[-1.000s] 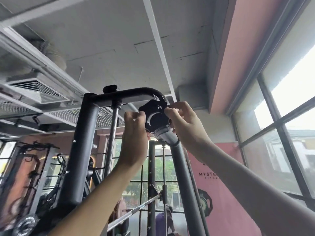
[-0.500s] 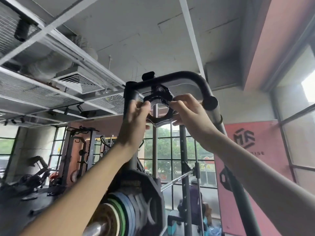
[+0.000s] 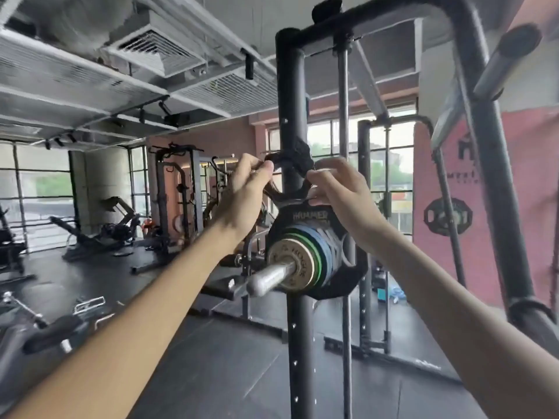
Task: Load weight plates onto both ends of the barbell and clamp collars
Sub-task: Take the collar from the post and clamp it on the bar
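Left hand (image 3: 245,195) and right hand (image 3: 338,189) grip the collar (image 3: 290,170), seemingly unlatched, above the plates (image 3: 314,252); next it must slide onto the bar (image 3: 269,275) and clamp.

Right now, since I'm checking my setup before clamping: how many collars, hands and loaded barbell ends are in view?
Collar: 1, gripped from both sides
Hands: 2, left hand and right hand
Loaded barbell end: 1
Total: 4

Left hand (image 3: 245,199) and right hand (image 3: 341,192) were bare; left forearm (image 3: 136,313) and right forearm (image 3: 453,297) were also uncovered down to frame edge.
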